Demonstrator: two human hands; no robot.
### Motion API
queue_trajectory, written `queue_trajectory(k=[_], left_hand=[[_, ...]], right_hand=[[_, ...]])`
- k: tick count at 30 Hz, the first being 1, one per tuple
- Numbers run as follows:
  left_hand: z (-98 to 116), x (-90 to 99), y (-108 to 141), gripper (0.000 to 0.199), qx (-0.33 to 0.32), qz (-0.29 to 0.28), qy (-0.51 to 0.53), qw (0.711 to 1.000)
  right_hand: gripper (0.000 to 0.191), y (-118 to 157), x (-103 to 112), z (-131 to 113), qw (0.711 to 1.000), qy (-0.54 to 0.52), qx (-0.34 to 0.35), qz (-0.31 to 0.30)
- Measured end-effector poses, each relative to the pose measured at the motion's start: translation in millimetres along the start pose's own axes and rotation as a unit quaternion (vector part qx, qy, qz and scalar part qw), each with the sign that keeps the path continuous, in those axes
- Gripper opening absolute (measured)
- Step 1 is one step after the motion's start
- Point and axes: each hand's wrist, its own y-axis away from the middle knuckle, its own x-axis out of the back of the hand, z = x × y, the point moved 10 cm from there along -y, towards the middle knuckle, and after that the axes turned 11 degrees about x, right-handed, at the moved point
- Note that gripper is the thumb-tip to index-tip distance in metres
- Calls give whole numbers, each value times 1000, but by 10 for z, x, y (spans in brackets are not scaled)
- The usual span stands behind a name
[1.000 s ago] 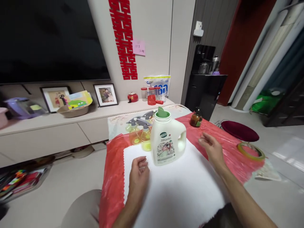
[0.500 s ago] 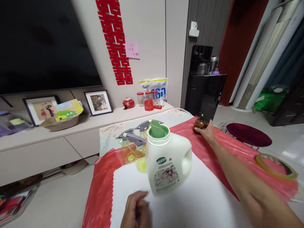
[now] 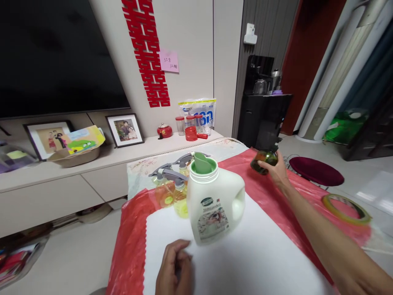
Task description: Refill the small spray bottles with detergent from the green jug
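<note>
My right hand grips an amber pump bottle around its body, its black pump top leaning to the right. The bottle is tilted above the red plastic cover. On the white sheet lies my left hand, its fingers loosely curled with nothing seen in them. Just beyond it stands a large white detergent jug, upright, with a green pouring spout in its open neck. Behind the jug, to its left, are several clear spray bottles with grey trigger heads and yellowish liquid.
A roll of yellow tape lies on the red plastic cover at the right. A dark red stool is beyond that edge. Red-lidded jars, a red pot and framed photos line the low cabinet at the back.
My right hand has lifted the amber pump bottle slightly and tipped it over to the right. The left hand and the jug stay in place; the view has shifted a little.
</note>
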Motion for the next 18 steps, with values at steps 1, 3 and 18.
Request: queue_trajectory(k=[1, 3, 18], left_hand=[[26, -7, 10, 41, 0, -2, 1, 1000], [85, -32, 30, 36, -1, -12, 0, 1000], [1045, -273, 1001, 119, -99, -192, 49, 975]], right_hand=[[94, 71, 77, -154, 1000, -26, 9, -14], [86, 252, 225, -482, 996, -76, 21, -45], [114, 2479, -457, -2371, 875, -297, -31, -380]])
